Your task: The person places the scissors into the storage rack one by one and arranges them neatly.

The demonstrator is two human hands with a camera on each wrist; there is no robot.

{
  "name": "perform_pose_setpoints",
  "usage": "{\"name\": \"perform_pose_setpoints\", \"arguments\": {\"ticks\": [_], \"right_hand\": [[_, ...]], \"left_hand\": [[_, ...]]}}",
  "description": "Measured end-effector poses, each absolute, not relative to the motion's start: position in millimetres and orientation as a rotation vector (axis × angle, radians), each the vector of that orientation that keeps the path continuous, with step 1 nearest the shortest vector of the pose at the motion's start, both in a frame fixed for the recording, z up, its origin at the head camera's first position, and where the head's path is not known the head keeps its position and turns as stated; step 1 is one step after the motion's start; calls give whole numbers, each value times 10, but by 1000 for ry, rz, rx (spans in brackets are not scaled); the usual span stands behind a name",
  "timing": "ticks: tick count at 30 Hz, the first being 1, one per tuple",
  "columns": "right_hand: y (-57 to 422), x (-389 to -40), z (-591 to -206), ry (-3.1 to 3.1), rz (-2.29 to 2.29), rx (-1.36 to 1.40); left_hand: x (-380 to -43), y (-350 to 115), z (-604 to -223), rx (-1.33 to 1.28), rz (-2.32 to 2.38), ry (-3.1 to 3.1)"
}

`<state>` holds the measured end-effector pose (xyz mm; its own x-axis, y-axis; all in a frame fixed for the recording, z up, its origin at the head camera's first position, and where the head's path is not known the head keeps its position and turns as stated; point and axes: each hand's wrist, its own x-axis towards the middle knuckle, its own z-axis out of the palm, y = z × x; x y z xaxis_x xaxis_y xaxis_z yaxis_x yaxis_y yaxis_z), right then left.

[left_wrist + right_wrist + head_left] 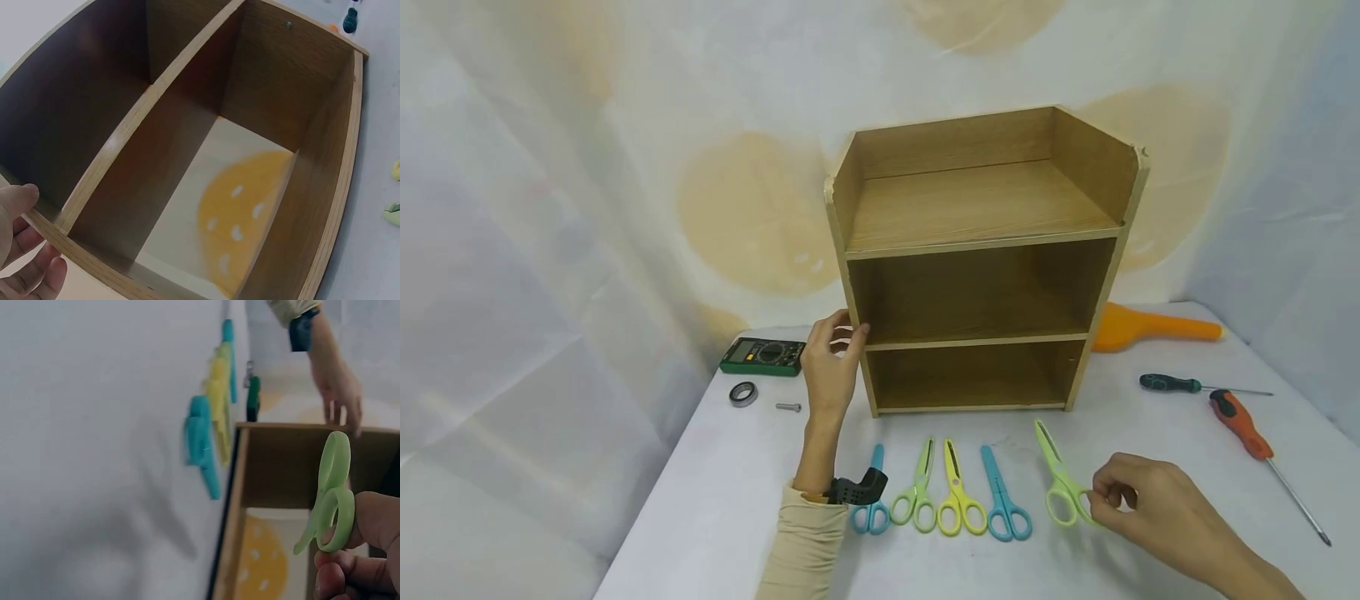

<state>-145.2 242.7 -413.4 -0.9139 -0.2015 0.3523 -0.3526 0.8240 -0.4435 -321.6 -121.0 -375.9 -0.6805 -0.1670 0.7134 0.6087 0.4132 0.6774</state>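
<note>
My right hand [1157,508] pinches light green scissors [1062,487] by one handle loop, held up over the table with the blades pointing away. In the right wrist view the same scissors [334,487] show both loops beside the thumb. At the left side panel of a wooden shelf unit [973,343], my left hand [835,362] grips the edge between thumb and fingers. Laid in a row before the shelf are blue scissors [871,517], green scissors [917,496], yellow scissors [957,496] and another blue pair [1002,500]. My left wrist partly hides the first blue pair.
Left of the shelf lie a green multimeter [763,356], a ring bearing [743,394] and a bolt [788,407]. To the right are an orange tool-like object [1150,327], a dark green screwdriver [1172,383] and a red-and-black screwdriver [1243,425]. A patterned cloth hangs behind.
</note>
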Motion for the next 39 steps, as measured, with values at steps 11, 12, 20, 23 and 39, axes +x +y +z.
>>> {"name": "perform_pose_setpoints", "arguments": {"ticks": [11,12,20,23,39], "right_hand": [[2175,-1470,-3531,-2410,783,735],[2154,-1482,-3475,-2403,787,752],[2015,-1573,-3120,-2397,769,816],[1989,-1596,-3017,-2390,759,828],[1754,-1811,-2486,-2337,826,926]], "left_hand": [[-3220,-1206,-3756,-382,-1388,-1960],[-3221,-1204,-3760,-380,-1391,-1960],[-3221,-1209,-3787,-368,-1396,-1957],[-3214,-1210,-3779,-368,-1393,-1960],[-3209,-1217,-3772,-339,-1379,-1966]]}}
